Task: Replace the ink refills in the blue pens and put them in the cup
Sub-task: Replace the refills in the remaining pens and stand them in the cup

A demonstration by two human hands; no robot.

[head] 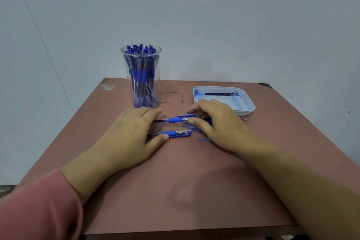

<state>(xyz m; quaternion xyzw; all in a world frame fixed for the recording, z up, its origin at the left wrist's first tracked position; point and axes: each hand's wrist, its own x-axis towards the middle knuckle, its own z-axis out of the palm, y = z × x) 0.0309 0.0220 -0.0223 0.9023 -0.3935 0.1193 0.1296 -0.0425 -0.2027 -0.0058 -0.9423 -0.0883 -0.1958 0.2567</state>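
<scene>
While both hands rest low on a table (194, 191), a person seems to be at the start of another round, choosing the next pen to refill. The left hand (134, 132) lies flat, fingers straight, over the left ends of two blue pens that lie side by side; its thumb touches the near pen (176, 134). The right hand (218, 122) arches over a small heap of blue pieces (203, 139), fingers bent, its thumb beside the far pen (175, 120); whether it pinches anything I cannot tell, as the hand hides what is under it. Behind the left hand stands a clear cup (158, 68), already packed with upright pens (140, 72), so much of the job looks done. To the right, behind the right hand, a white tray (239, 101) smeared with blue ink holds one dark refill (220, 94). My guess is that the next move calls for lifting one pen clear of the heap, both hands gripping it to unscrew the barrel. The tabletop is reddish-brown and scuffed, with a chipped far-left corner. A plain pale wall (214, 25) rises behind. A pink sleeve (39, 210) covers the left forearm; the right forearm is bare.
</scene>
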